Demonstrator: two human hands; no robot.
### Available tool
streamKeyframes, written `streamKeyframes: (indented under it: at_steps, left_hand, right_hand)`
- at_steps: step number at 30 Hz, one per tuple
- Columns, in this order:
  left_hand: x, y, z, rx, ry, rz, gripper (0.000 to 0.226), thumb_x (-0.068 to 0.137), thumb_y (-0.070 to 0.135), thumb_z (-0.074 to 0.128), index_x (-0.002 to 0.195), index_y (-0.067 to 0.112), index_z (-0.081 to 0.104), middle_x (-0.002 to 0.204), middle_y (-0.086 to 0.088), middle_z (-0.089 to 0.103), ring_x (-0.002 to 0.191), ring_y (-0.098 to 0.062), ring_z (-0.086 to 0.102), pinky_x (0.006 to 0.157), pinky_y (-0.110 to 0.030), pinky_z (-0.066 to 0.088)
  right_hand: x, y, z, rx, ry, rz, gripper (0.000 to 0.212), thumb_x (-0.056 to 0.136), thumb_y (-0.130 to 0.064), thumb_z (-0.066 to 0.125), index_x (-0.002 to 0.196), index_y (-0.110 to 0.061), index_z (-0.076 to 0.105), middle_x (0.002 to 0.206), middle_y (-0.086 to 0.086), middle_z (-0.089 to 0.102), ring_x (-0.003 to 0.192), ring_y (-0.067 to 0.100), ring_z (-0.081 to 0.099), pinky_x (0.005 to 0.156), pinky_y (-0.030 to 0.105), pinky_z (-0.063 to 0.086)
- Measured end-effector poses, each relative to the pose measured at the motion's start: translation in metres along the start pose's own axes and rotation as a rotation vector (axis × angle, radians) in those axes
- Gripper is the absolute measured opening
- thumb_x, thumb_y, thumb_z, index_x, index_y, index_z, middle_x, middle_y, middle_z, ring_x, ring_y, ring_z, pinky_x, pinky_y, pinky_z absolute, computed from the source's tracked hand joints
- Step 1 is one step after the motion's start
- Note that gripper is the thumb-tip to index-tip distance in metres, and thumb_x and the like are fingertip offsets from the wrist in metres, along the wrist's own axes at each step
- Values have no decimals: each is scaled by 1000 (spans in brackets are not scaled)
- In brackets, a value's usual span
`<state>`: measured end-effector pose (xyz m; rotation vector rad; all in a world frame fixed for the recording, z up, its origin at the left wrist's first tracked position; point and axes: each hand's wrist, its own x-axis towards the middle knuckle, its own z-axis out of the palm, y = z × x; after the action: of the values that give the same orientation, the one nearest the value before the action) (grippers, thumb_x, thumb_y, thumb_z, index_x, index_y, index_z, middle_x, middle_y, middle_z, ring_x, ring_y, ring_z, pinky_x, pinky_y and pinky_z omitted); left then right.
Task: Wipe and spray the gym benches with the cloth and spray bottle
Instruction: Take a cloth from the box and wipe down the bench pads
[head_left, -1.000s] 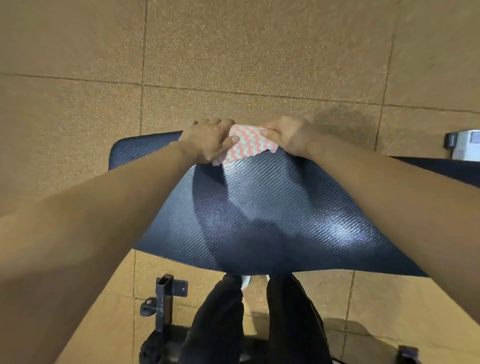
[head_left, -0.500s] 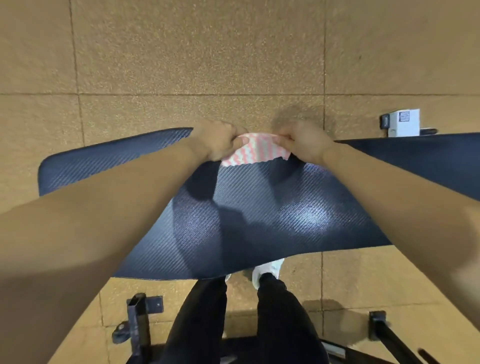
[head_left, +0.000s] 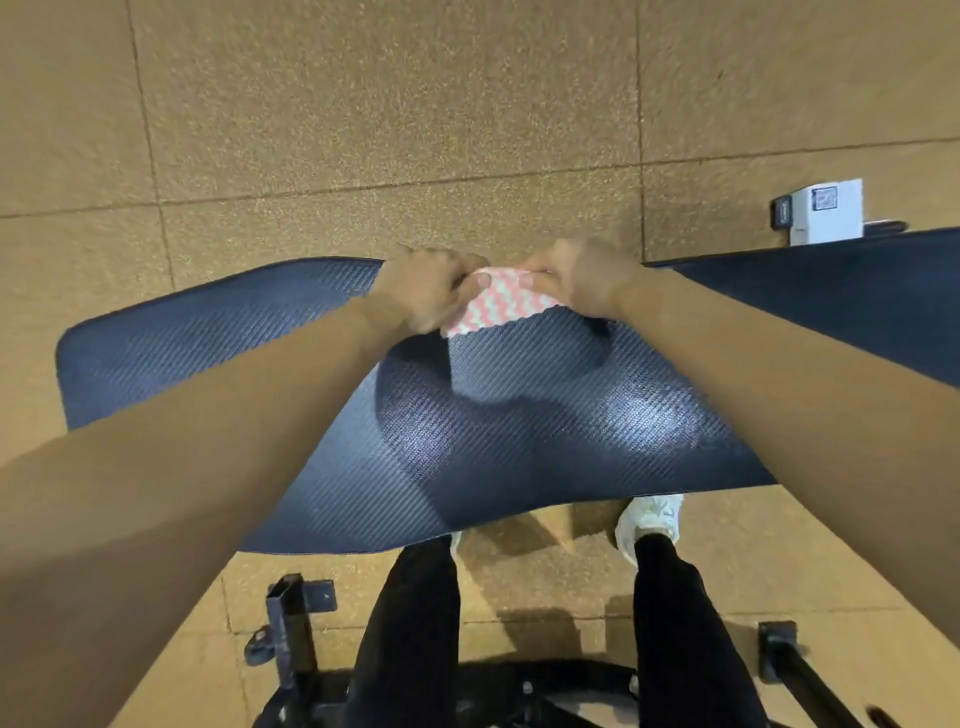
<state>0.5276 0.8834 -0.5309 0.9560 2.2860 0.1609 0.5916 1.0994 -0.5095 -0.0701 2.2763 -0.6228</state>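
while i watch through the head camera, the cloth (head_left: 496, 304) lies at the far edge of the bench pad (head_left: 519, 415), stretched between the two hands. it is pink and white in a wavy pattern, and its scalloped near edge faces me. the part i can see runs left to right, along the same line as the pad. its ends are under the hands, so i cannot tell its full shape.

my left hand (head_left: 421, 291) pinches the cloth's left end, fingers curled over and thumb on top. my right hand (head_left: 582, 286) pinches the right end the same way. both forearms reach over the pad and hide part of it.

the pad is dark blue with a woven texture. its long axis crosses the view from left to right, with a rounded end at the left, and it runs out of frame at the right. light glares off it near my right forearm.

just beyond the pad's far edge at the right, a white box (head_left: 826, 210) sits on the floor (head_left: 363, 130). below the near edge i see black trouser legs (head_left: 410, 623), a white shoe (head_left: 649, 519) and the black bench frame (head_left: 293, 623). the floor is tan speckled tile with thin seams.
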Motion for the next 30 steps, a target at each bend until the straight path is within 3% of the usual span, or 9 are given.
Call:
streamKeyframes:
  at_steps: [3,7,14,21,25,30]
  left_hand:
    - [13,45,3,-30,-23,-12,43,109,49,31,134,30,60,105,-8,74,103,-30,68,92,-44,46]
    - [39,98,8,-55,-54,-39,41,109,49,30,125,26,61,102,-8,74,103,-31,68,96,-44,44]
    - [82,169,15,-98,-65,-43,44,109,52,29,135,30,57,104,-7,75,103,-31,68,82,-39,45]
    - [130,235,16,-129,-128,11,45,109,49,29,142,31,53,117,-5,70,109,-30,64,81,-38,47]
    - [154,273,16,-123,-143,47,43,109,49,30,137,29,56,102,-3,67,103,-30,64,88,-42,52]
    - [187,311,20,-111,-159,75,45,108,51,31,136,27,57,103,-4,70,98,-29,64,81,-40,49]
  right_hand:
    - [-17,36,-6,-34,-7,23,38,108,-35,45,122,-9,68,107,15,68,94,29,59,78,38,45]
    - [-49,90,-20,-35,-3,23,39,109,-32,44,136,-10,61,121,17,64,109,33,57,89,40,45]
    - [-86,165,-33,-18,12,59,42,110,-32,39,150,-24,50,142,13,59,125,34,54,98,39,42]
    - [-124,237,-38,-103,123,115,36,109,-32,39,139,-23,57,126,14,67,113,35,59,91,42,44]
    - [-145,277,-39,-123,199,102,37,107,-36,41,138,-26,58,133,5,66,124,32,56,108,48,37]
    - [-170,328,-41,-44,281,122,34,106,-36,45,136,-29,60,129,-2,65,125,29,51,107,45,29]
